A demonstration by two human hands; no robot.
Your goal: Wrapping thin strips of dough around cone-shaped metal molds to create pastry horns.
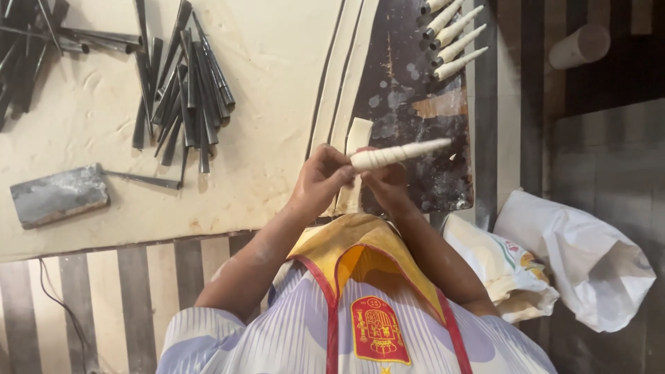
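A: What do the hands hold?

B: The left hand [322,181] and the right hand [386,185] both grasp one dough-wrapped cone [398,154], just above the dark tray [415,125], probably so it can turn while the dough strip [357,135] winds on.

A: And further away?

B: Four finished cones [454,38] lie in a row on the tray's far end. Bare metal cones [187,83] are heaped on the floured table [263,104], near the scraper [59,195].

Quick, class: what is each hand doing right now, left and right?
Left hand: closed on the wide end of the dough-wrapped cone.
Right hand: under the cone, touching it; grip cannot be told.
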